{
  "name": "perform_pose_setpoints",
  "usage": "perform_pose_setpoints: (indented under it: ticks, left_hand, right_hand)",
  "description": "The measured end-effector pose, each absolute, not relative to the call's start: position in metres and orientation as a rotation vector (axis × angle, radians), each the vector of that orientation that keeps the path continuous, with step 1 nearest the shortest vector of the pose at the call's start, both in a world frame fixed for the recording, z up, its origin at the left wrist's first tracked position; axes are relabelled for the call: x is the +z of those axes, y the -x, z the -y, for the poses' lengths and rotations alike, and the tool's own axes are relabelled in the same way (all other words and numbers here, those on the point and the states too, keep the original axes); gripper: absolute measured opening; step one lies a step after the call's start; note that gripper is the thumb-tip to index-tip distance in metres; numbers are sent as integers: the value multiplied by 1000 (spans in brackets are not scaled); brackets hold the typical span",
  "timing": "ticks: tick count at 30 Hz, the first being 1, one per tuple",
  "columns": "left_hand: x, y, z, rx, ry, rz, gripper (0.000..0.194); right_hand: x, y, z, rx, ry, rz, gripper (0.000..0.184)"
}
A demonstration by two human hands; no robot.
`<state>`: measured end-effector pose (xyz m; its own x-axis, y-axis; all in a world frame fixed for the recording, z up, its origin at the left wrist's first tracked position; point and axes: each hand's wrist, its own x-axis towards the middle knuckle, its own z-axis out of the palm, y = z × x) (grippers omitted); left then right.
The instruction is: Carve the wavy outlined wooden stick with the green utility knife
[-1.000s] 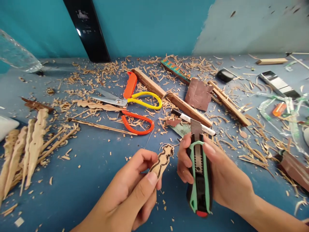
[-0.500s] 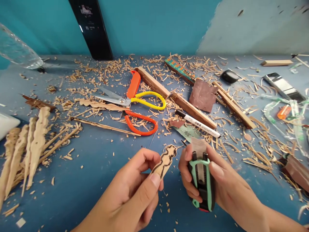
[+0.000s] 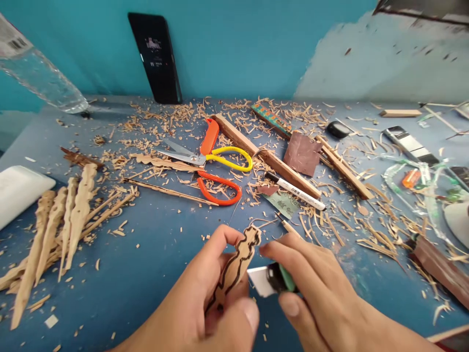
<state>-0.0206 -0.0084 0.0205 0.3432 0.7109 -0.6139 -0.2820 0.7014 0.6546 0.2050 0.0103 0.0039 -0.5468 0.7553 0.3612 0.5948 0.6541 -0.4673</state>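
My left hand (image 3: 216,293) holds a small flat piece of wood (image 3: 238,264) marked with wavy black lines, its top end pointing up and away. In my right hand (image 3: 315,283) is a green and black utility knife (image 3: 282,277), mostly covered by the fingers. Its wide blade (image 3: 262,282) is out and points left, close beside the wood's right edge; whether the two touch I cannot tell. Just beyond the right hand lies a thin pointed tool (image 3: 287,225), partly hidden.
Scissors (image 3: 216,164) with yellow and red handles, a marker (image 3: 296,191), sandpaper (image 3: 302,153) and a long wood strip (image 3: 271,156) lie among shavings. Carved wood pieces (image 3: 78,215) are at left. A phone (image 3: 157,58) and a bottle (image 3: 44,73) lean against the wall.
My right hand has turned over, so the knife blade now points left instead of up. The left hand has tilted the wood more upright. The view has shifted slightly.
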Motion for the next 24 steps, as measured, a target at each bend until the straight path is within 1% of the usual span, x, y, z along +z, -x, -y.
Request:
perform_pose_setpoints:
  ticks: [1, 3, 6, 8, 15, 17, 20, 24]
  left_hand:
    - [22, 19, 10, 693, -525, -1057, 66]
    - [24, 17, 10, 677, -599, -1051, 66]
    - [22, 14, 9, 635, -682, -989, 59]
    - [20, 14, 9, 671, -725, -998, 58]
    - [8, 19, 19, 695, -1111, -1233, 45]
    - [1, 21, 20, 700, -1166, -1279, 47]
    - [-6, 22, 19, 687, -1162, -1216, 54]
    - [-4, 16, 12, 708, -1071, -1128, 52]
  right_hand:
    - [3, -201, -10, 365, 1016, 2350, 33]
    - [1, -194, -9, 306, 998, 2353, 30]
    - [0, -186, -6, 215, 1001, 2329, 26]
    - [1, -183, -5, 147, 1022, 2314, 28]
    - [-5, -176, -1, -122, 1057, 2252, 27]
    - [-8, -175, -1, -155, 1067, 2248, 26]
    - [-9, -173, -1, -175, 1083, 2263, 22]
    - [-10, -172, -2, -174, 1120, 2262, 23]
